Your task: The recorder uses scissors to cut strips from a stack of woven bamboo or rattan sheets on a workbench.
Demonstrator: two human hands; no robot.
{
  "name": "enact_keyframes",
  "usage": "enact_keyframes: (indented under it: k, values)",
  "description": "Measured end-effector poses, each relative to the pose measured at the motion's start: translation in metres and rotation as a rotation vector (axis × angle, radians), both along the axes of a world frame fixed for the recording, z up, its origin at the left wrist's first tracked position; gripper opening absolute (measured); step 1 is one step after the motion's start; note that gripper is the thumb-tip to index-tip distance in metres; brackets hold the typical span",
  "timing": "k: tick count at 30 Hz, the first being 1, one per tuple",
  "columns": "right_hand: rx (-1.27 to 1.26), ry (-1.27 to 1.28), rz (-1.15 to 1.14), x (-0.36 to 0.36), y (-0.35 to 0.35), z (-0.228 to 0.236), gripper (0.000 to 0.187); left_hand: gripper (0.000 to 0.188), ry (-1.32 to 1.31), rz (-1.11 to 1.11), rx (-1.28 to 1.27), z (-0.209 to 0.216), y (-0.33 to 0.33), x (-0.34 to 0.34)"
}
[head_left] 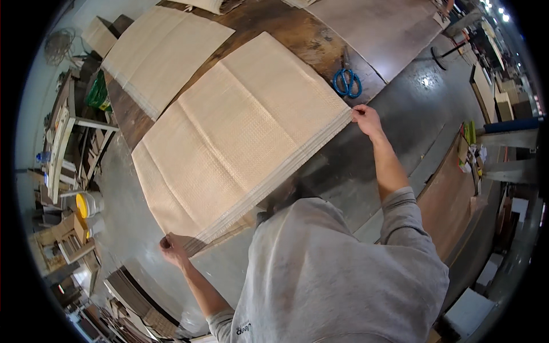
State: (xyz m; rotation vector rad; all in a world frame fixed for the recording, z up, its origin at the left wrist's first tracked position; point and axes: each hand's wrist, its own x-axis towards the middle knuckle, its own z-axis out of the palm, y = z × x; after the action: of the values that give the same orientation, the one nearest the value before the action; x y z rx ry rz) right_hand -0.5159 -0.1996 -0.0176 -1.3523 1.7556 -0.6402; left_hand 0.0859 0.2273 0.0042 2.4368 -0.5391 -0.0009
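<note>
Left hand (174, 250) and right hand (366, 120), fingers curled closed, grip the near corners of beige cloth (229, 137) between them, blue-handled scissors (347, 83) just beyond the right

The held sheet (229, 123) looks matt, roughly woven, perhaps plastic.

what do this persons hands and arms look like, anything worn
The bare left hand and right hand wear no gloves, and no watch shows. The light-grey fabric sleeves, bunched on the right arm, stop well short of the wrists.
</note>
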Motion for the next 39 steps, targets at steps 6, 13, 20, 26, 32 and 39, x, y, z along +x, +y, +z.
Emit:
enact_keyframes:
  k: [6, 13, 20, 26, 32, 39]
  values:
    - [-0.022, -0.046, -0.015, 0.003, -0.003, -0.002, 0.022, 0.031, 0.114, -0.003, 0.003, -0.025, 0.036, 0.004]
    - [-0.042, -0.105, 0.005, -0.023, -0.011, -0.026, 0.029, 0.037, 0.260, -0.074, -0.219, -0.027, 0.059, -0.048]
    - [0.039, -0.067, 0.091, -0.021, -0.013, -0.008, 0.032, 0.041, -0.080, -0.228, 0.134, 0.018, 0.064, -0.062]
    - [0.047, -0.075, 0.087, -0.026, -0.016, -0.010, 0.030, 0.038, -0.124, -0.315, 0.196, 0.022, 0.073, -0.058]
    - [0.083, -0.072, 0.083, -0.032, -0.025, -0.019, 0.031, 0.032, -0.141, -0.275, 0.184, 0.013, 0.075, -0.060]
    - [0.042, -0.103, 0.052, -0.023, -0.017, -0.015, 0.033, 0.030, -0.219, -0.292, 0.174, 0.003, 0.080, -0.062]
